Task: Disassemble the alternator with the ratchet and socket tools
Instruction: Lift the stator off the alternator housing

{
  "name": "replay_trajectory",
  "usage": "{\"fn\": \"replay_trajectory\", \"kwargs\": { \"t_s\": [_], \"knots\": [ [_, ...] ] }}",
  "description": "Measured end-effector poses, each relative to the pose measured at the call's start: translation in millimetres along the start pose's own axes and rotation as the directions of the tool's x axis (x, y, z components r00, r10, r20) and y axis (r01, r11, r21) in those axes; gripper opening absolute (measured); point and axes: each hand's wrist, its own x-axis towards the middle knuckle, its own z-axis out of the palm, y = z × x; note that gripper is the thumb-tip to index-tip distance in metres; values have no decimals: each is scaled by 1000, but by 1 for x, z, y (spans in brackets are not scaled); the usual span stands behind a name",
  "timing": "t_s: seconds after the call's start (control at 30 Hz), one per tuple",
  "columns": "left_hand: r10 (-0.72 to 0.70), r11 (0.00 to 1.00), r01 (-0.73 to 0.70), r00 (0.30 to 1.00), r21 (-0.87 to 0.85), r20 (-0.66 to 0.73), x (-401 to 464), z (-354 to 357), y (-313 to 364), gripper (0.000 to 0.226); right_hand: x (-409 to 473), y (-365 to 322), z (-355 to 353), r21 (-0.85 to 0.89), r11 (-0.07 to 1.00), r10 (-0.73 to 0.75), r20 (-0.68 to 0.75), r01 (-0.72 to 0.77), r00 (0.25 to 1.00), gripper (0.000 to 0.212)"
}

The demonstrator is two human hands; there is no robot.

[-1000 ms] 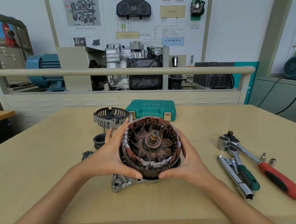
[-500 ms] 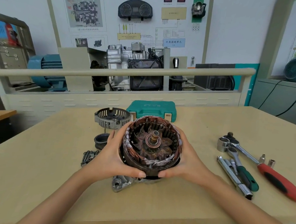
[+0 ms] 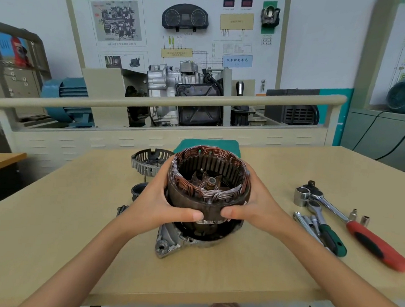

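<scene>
Head view, frame centre: left hand [image 3: 156,201] and right hand [image 3: 256,205] both grasp the brown ring-shaped stator with copper windings [image 3: 207,189], thumbs on its near wall, stator raised above the grey cast-aluminium alternator housing [image 3: 174,240] on the tan wooden table [image 3: 50,227]; rotor shaft [image 3: 211,182] shows inside the ring. Right of frame: red-handled chrome ratchet [image 3: 349,221], green-handled ratchet [image 3: 326,229]; slotted grey end cover [image 3: 148,162] upper left of the stator.

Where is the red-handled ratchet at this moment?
In the head view the red-handled ratchet lies on the table at the right, beside the green-handled ratchet, with two small sockets just behind it.
</scene>
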Motion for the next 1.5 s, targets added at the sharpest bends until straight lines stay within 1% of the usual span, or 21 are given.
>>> {"fn": "replay_trajectory", "kwargs": {
  "t_s": [0.1,0.17,0.23,0.27,0.37,0.43,0.53,0.63,0.8,0.87,1.0,1.07,1.13,1.2,1.3,1.4,1.5],
  "knots": [
    [-47,999,47,999,-7,2,2,-4,3,87,2,-3,0,-20,1000,9,-10,-9,1000,93],
    [-70,997,70,998,14,0,8,-9,9,94,6,-7,-2,-20,1000,17,-26,-17,1000,97],
    [-84,996,83,996,32,31,15,-15,17,92,12,-10,-4,-17,1000,23,-33,-23,999,103],
    [-88,995,85,995,46,49,19,-19,22,89,14,-12,-5,-23,1000,16,-43,-17,999,101],
    [-71,994,65,995,82,71,33,-29,31,83,27,-21,-8,-50,999,-14,-70,11,997,85],
    [-75,995,70,995,78,68,44,-35,34,82,37,-27,-11,-57,998,-20,-71,16,997,78],
    [-80,995,76,995,69,58,57,-44,36,78,54,-38,-17,-85,996,-10,-74,4,997,77],
    [-105,989,98,993,109,60,73,-53,33,74,71,-40,-24,-113,993,6,-69,-14,998,76],
    [-216,963,190,968,192,124,104,-69,15,75,91,-24,-30,-128,990,42,-100,-54,994,65],
    [-250,951,214,957,224,147,114,-72,5,72,97,-13,-30,-133,988,56,-125,-73,991,71],
    [-308,941,267,931,209,197,126,-74,-21,72,108,7,-34,-163,977,121,-132,-141,984,84],
    [-336,932,292,919,215,208,130,-74,-32,75,112,18,-38,-185,968,152,-109,-170,982,83],
    [-344,929,294,908,223,237,134,-73,-42,69,115,30,-41,-197,961,181,-83,-194,980,79],
    [-361,924,299,886,238,290,138,-71,-50,65,117,40,-42,-194,953,225,-67,-234,972,81],
    [-397,912,330,858,243,326,145,-69,-67,67,118,56,-44,-165,950,262,-45,-266,964,74],
    [-440,887,360,848,289,296,151,-67,-79,75,119,70,-49,-156,946,282,-39,-284,959,78],
    [-460,871,353,831,341,314,156,-62,-86,82,120,79,-53,-182,934,304,-43,-307,952,86]
  ]
}}
